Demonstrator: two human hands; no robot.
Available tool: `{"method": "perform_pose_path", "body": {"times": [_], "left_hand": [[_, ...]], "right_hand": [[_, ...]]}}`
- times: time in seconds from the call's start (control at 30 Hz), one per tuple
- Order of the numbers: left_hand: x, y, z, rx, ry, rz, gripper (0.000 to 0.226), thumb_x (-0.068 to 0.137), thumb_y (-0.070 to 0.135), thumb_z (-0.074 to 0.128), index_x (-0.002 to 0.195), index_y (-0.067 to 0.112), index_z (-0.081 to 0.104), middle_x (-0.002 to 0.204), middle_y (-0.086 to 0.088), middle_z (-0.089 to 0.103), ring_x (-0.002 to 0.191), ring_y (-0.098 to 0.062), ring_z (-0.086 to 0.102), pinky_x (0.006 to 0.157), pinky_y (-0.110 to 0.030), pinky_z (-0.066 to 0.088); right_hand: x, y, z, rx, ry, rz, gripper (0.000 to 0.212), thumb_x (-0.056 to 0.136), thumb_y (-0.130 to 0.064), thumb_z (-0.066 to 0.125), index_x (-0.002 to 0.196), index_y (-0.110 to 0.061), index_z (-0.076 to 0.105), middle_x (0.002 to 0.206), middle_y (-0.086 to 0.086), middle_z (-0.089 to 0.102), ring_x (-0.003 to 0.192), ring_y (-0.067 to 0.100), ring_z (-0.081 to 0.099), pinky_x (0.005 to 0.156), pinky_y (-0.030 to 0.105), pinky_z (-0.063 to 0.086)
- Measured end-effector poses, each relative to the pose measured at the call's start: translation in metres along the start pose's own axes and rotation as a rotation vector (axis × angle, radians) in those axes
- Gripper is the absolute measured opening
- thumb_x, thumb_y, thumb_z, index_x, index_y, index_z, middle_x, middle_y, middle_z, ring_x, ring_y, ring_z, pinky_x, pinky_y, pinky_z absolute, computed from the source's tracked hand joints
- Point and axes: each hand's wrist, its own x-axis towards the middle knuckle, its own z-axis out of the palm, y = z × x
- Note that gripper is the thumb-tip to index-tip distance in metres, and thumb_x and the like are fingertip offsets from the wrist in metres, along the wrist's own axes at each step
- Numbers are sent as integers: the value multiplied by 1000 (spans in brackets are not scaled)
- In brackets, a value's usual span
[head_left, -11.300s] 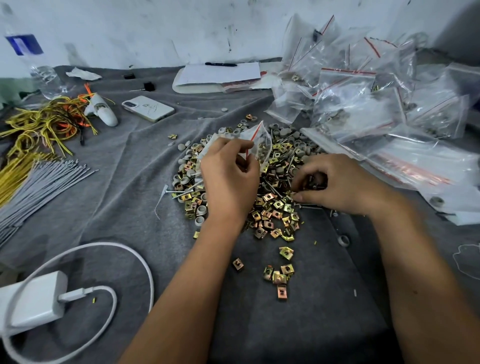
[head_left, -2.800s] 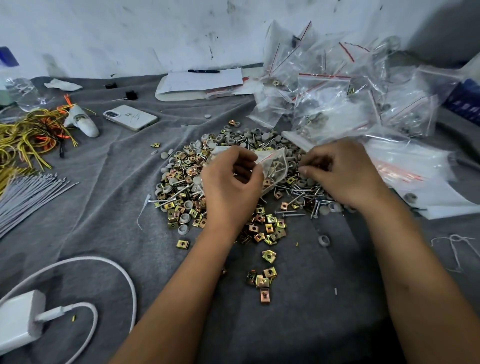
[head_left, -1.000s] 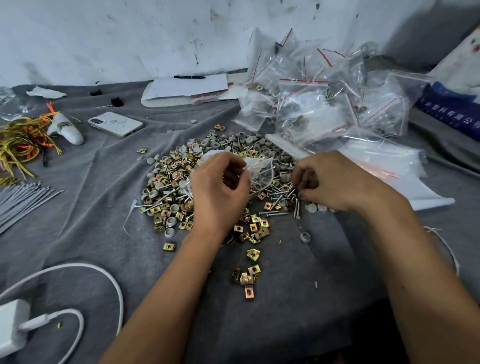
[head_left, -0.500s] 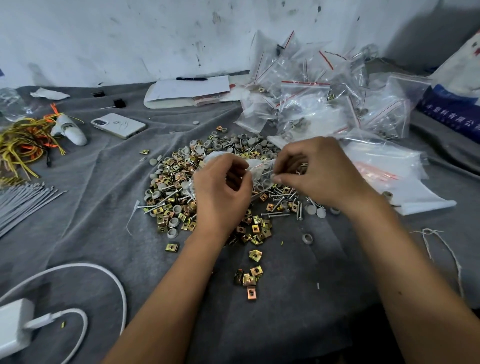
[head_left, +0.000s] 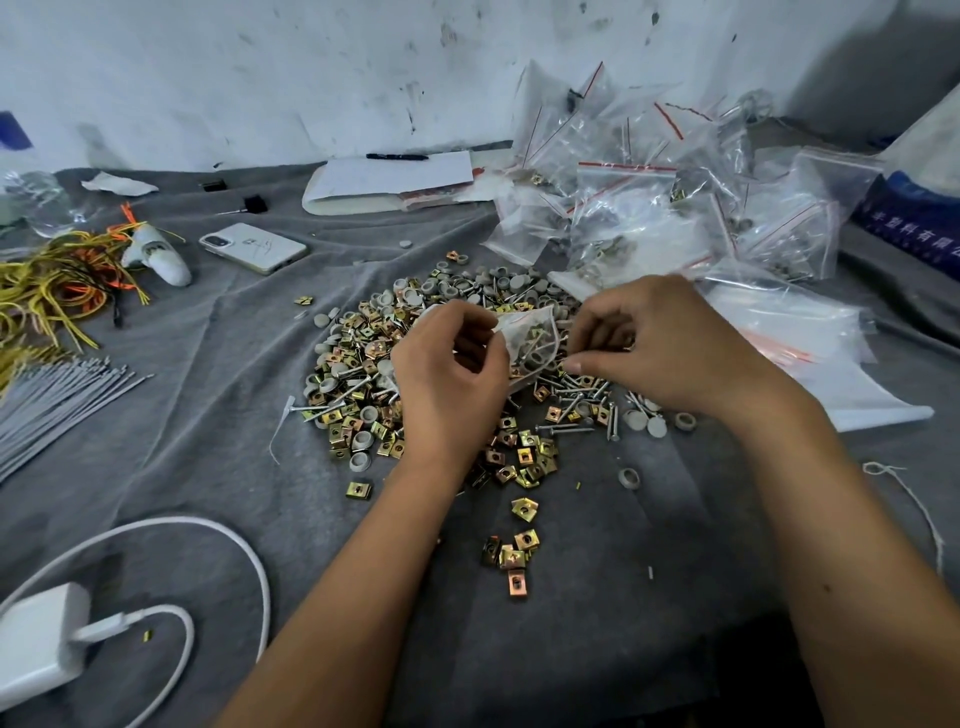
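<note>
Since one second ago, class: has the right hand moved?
Yes. Against the gray caps lying on the cloth, the right hand has shifted left, its fingertips now at the mouth of the small bag the left hand holds.

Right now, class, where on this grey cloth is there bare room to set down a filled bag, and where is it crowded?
Bare cloth lies between the cable ties, phone and hardware pile; more on the near side of the loose clips. Crowded: the pile and the bags behind it.
</note>
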Motion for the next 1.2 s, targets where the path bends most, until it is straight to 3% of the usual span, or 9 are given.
{"method": "perform_pose_path", "body": {"times": [0.1, 0.23, 0.47, 0.63, 0.7, 0.8, 0.9, 1.1, 1.2], "left_hand": [[0, 0, -1, -5, 14, -21, 8, 85, 6, 72, 89, 12, 71, 81, 5, 68, 72, -9, 65, 65, -16, 51], [0, 0, -1, -8, 23, -35, 8, 86, 5, 72, 88, 12, 71, 80, 5, 68, 71, -9, 65, 64, -13, 50], [1, -2, -1, -34, 13, -55, 8, 86, 6, 72, 89, 13, 71, 80, 5, 68, 71, -11, 65, 64, -16, 51], [0, -1, -1, -46, 0, -55, 10, 86, 7, 72, 89, 16, 71, 79, 8, 68, 71, -10, 66, 64, -18, 53], [0, -1, -1, -44, -7, -52, 10, 86, 8, 72, 89, 17, 71, 79, 9, 68, 71, -10, 66, 65, -18, 53], [0, 0, -2, -45, -11, -50, 11, 86, 7, 72, 88, 18, 70, 78, 10, 67, 71, -9, 65, 64, -15, 51], [1, 0, -1, -39, -16, -51, 11, 86, 7, 73, 88, 17, 70, 77, 9, 68, 70, -8, 65, 64, -16, 51], [0, 0, -2, -43, -27, -51, 7, 86, 7, 72, 89, 13, 71, 78, 6, 68, 70, -12, 66, 63, -24, 55], [0, 0, -1, -40, -36, -39, 5, 86, 8, 72, 89, 12, 71, 77, 6, 69, 69, -11, 66, 64, -29, 57]], "right_hand": [[1, 4, 3, -86, -208, 67, 19, 79, -14, 88, 80, -29, 77, 72, -13, 72, 67, -3, 68, 68, 26, 56], [0, 6, 13, -231, -304, 138, 22, 76, -21, 90, 90, -34, 78, 75, -14, 69, 67, -1, 63, 61, 24, 47], [4, 6, 18, -367, -295, 268, 19, 76, -28, 90, 87, -28, 75, 80, -13, 64, 72, 3, 57, 56, 23, 38], [5, 0, 23, -502, -314, 258, 10, 88, -21, 78, 81, -14, 76, 81, 3, 73, 76, 19, 68, 67, 35, 57], [4, 0, 23, -520, -315, 258, 10, 89, -19, 76, 82, -12, 75, 83, 6, 73, 78, 22, 68, 70, 38, 58], [0, 0, 16, -482, -282, 289, 18, 83, -22, 84, 88, -21, 68, 88, -1, 67, 82, 20, 64, 68, 31, 51], [-2, -4, 12, -486, -268, 311, 26, 73, -16, 90, 89, -22, 71, 87, 1, 68, 80, 23, 67, 73, 36, 58], [-2, -5, 14, -456, -276, 235, 33, 77, -5, 76, 100, -27, 69, 87, -7, 65, 82, 16, 65, 71, 30, 55], [-5, -1, 13, -315, -222, 223, 39, 75, -2, 78, 102, -27, 67, 80, -7, 67, 72, 12, 66, 65, 35, 58]]}}
